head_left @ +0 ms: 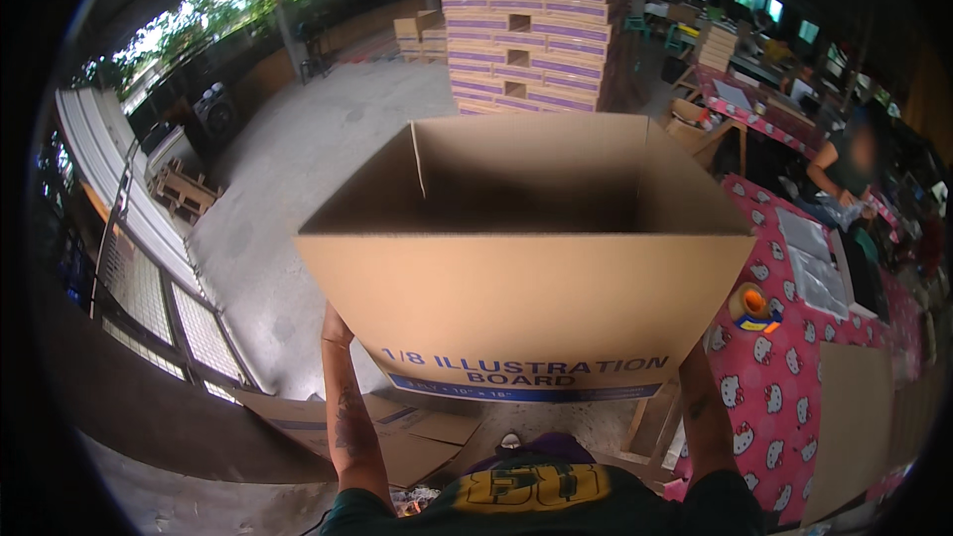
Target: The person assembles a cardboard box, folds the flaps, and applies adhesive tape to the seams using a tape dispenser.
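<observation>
A large open-topped cardboard box (526, 288) with blue print along its lower front is held up in front of me. Its near wall faces me, and the inside is dark, with no contents that I can make out. My left hand (338, 326) supports the box at its lower left side, fingers mostly hidden behind the cardboard. On the opposite side my right hand (693, 363) holds the lower right edge, its fingers out of sight too.
Stacked cartons (526, 40) with purple bands stand beyond the box. At right, a pink patterned table (764, 417) bears a tape dispenser (754, 306), clear plastic packs (814, 258) and a cardboard sheet (854, 417). A person (844, 169) works there. Flattened cardboard (417, 427) lies below left.
</observation>
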### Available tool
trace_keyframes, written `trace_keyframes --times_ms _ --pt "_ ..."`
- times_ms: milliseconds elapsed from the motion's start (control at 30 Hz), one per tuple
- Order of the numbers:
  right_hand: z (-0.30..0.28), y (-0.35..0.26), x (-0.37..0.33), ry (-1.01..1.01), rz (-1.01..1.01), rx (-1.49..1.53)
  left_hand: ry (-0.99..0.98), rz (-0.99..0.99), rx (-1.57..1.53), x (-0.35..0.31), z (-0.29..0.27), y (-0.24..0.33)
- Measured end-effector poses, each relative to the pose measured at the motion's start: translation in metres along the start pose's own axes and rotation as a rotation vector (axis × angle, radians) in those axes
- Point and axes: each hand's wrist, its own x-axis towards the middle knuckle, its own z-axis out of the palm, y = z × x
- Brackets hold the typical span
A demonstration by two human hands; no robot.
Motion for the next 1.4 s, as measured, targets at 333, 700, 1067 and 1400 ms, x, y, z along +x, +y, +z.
trace_keyframes --times_ms 333,700,1067,1400 --pt "0.008 0.070 0.194 -0.035 0.274 -0.117 0.204 -0.257 -0.192 0.041 -0.051 -0.102" --pt "0.004 -0.029 0.435 -0.075 0.333 -0.239 0.127 -0.311 -0.306 0.242 -0.038 -0.041" --pt "0.107 -0.003 0.683 -0.236 0.401 -0.313 0.213 -0.321 0.429 0.394 -0.107 -0.006" --pt "0.281 0.047 0.976 -0.130 0.270 -0.324 0.528 -0.271 1.065 0.638 -0.189 0.034"
